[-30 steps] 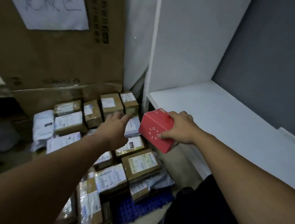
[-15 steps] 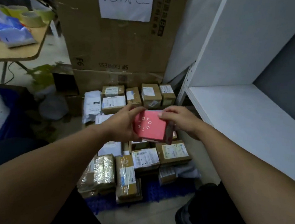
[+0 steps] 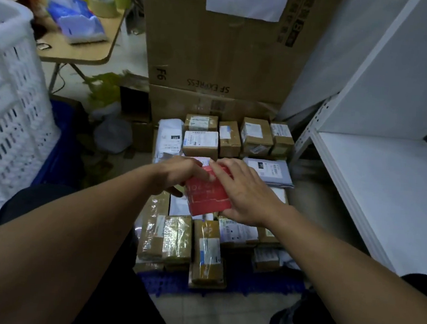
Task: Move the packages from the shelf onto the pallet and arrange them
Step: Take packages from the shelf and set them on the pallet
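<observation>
Both hands are holding the red box point(image 3: 208, 194) over the middle of the packages point(image 3: 201, 143) that are already lying on the blue pallet point(image 3: 162, 283). The left hand point(image 3: 178, 174) is curling over its upper left corner with the thumb beneath, and the right hand point(image 3: 245, 192) is wrapping its right side. The box is hanging above the pile and is not yet resting on it, well away from the white shelf point(image 3: 384, 190).

To set it down well, the person is probably needing a flat seat for it. The gap between the taped brown parcels and the grey mailer point(image 3: 268, 171) is looking like the likeliest spot, and lowering it level, edges squared to its neighbours, should be keeping it from tipping.

A second ago the right hand alone was gripping the box beside the shelf edge while the left was reaching in with fingers spread. Since then the box has been travelling leftward and down over the pile, and the view is swinging left too, bringing a white basket point(image 3: 12, 110) into sight.
</observation>
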